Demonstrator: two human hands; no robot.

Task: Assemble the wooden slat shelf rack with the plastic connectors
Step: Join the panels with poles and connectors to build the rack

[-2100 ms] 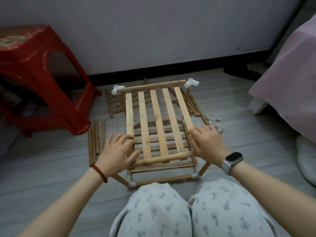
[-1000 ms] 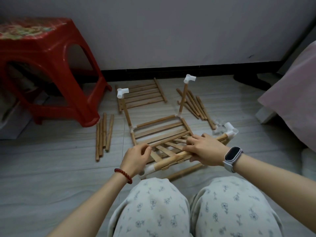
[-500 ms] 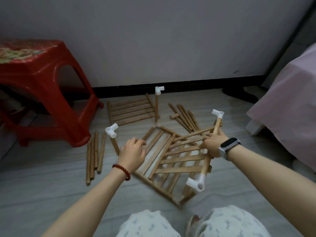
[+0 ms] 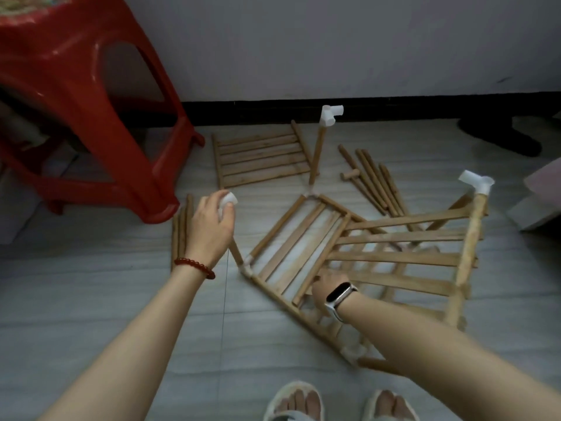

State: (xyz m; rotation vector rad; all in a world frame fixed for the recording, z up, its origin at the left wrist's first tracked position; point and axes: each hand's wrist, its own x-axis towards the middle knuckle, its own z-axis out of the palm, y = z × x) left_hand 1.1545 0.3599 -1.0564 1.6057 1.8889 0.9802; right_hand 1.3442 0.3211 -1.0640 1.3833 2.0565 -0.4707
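On the floor (image 4: 91, 299), going from my left, a red stool (image 4: 91, 86) stands by the wall with a few loose rods (image 4: 181, 229) lying beside its foot. My left hand (image 4: 209, 229) is curled over the white connector (image 4: 227, 199) that caps the near-left post (image 4: 236, 253); the grip covers most of it. A spare slat panel (image 4: 261, 159) lies flat beyond, near the wall. The rack (image 4: 364, 253) sits in the middle of the floor, half built and skewed, with a loose slat tier (image 4: 406, 253) lying crooked across its frame. My right hand (image 4: 326, 291) is down at the near edge, among the slats; its fingers are turned under, and I cannot tell whether they grip a slat or only rest there. More dowels (image 4: 373, 180) lie at the right, past the rack.

I judge the whole thing light, dry wood with little slip, but loosely jointed: the push-fit corners will rack or pull free if I lift by a slat. The thin slats look likely to flex or crack. Better holds are the round posts, close to the connectors, one hand at each side.
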